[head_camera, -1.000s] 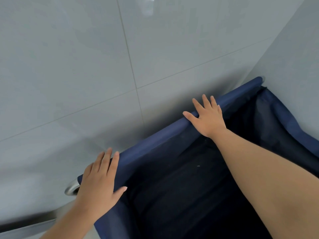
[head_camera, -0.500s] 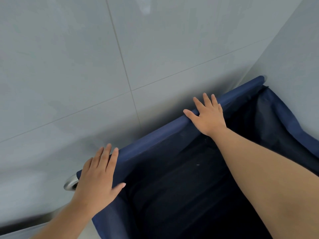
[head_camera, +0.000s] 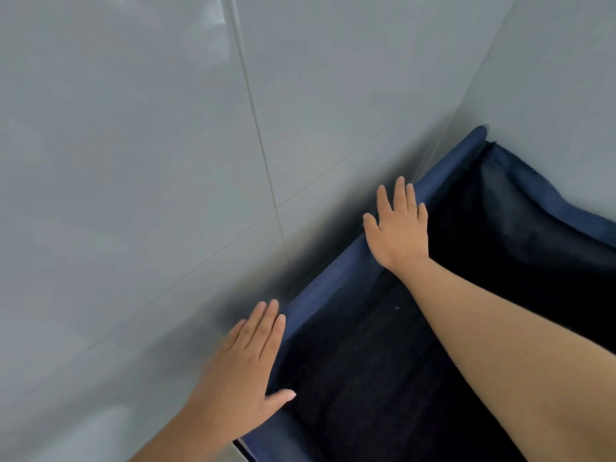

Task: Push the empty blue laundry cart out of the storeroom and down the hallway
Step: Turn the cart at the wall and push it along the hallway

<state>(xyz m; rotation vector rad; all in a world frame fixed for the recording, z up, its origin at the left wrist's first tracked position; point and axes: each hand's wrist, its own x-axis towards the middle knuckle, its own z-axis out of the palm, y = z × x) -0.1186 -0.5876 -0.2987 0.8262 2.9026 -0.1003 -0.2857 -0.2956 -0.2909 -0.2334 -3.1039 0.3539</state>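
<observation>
The blue laundry cart [head_camera: 333,278] fills the lower right of the head view, and its dark fabric inside [head_camera: 383,378] holds nothing. My left hand [head_camera: 243,368] lies over the near end of the padded rim, with the fingers on the outer side and the thumb hooked inside. My right hand [head_camera: 398,231] rests further along the same rim, fingers spread over the top and thumb on the outside. The cart's wheels and lower frame are hidden.
Glossy grey floor tiles [head_camera: 133,161] with thin grout lines spread to the left of the cart. A pale grey wall [head_camera: 550,78] rises at the upper right, close to the cart's far corner [head_camera: 480,131].
The cart and both hands now sit further right in the view, and the floor tiles have slid past. The metal frame corner seen by my left hand is no longer visible. Both hands stay on the rim.
</observation>
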